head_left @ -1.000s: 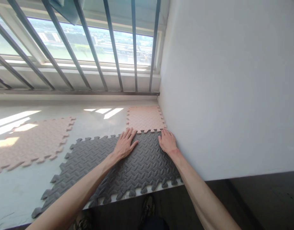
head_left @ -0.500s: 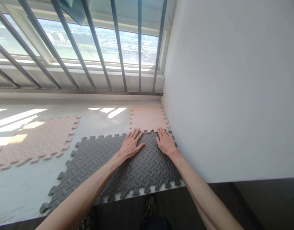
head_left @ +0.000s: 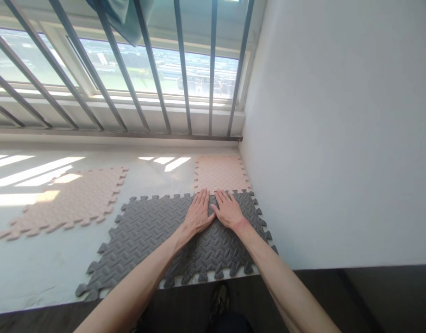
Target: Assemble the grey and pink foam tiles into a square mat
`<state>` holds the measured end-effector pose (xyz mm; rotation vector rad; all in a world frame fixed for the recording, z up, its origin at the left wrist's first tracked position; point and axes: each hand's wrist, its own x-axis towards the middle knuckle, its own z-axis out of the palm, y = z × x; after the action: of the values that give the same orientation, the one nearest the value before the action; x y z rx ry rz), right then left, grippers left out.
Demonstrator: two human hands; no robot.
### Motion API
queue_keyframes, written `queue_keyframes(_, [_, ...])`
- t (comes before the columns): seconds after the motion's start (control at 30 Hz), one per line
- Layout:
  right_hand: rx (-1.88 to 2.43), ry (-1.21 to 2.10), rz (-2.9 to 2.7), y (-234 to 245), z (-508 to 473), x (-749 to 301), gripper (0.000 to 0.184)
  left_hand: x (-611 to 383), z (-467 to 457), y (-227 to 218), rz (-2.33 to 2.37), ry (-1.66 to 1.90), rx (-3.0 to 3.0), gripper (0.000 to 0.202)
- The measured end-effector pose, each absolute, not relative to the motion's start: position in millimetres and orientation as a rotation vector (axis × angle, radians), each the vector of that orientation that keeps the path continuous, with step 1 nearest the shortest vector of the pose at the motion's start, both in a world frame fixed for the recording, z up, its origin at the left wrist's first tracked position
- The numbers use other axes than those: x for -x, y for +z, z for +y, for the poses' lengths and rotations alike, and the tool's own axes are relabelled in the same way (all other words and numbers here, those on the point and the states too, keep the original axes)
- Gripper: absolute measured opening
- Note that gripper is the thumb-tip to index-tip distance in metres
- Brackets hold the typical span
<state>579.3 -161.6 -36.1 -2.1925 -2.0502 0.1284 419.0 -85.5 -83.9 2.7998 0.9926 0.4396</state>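
Note:
Two grey foam puzzle mats (head_left: 147,236) lie joined on a pale sill by the window. A small pink foam mat (head_left: 220,173) interlocks with their far right edge, next to the wall. My left hand (head_left: 198,213) lies flat on the grey mat, fingers stretched out, fingertips at the seam with the pink mat. My right hand (head_left: 227,210) lies flat beside it, thumbs almost touching, fingers also at that seam. Neither hand holds anything.
A larger pink foam mat (head_left: 70,201) lies loose at the left on the sill (head_left: 32,273). Metal window bars (head_left: 185,69) rise behind. A white wall (head_left: 338,138) closes the right side. Dark floor and a shoe (head_left: 218,300) show below the sill's front edge.
My right hand has slid left along the seam, from near the wall to beside my left hand. The view has shifted slightly right and up.

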Motion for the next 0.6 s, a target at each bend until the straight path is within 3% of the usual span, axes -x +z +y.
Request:
queue_keyframes(0.2, [2.207, 0.22, -2.007, -42, -161, -580, 0.071, -417, -85, -77, 1.006, 0.387, -2.793, 0.087])
queue_keyframes(0.33, [2.452, 0.049, -1.749, -46, -171, -610, 0.078, -417, -90, -74, 1.055, 0.393, -2.766, 0.098])
queue_keyframes(0.6, [2.588, -0.033, -1.702, -69, -187, -625, 0.081, -421, -101, -69, 1.12, 0.389, -2.721, 0.087])
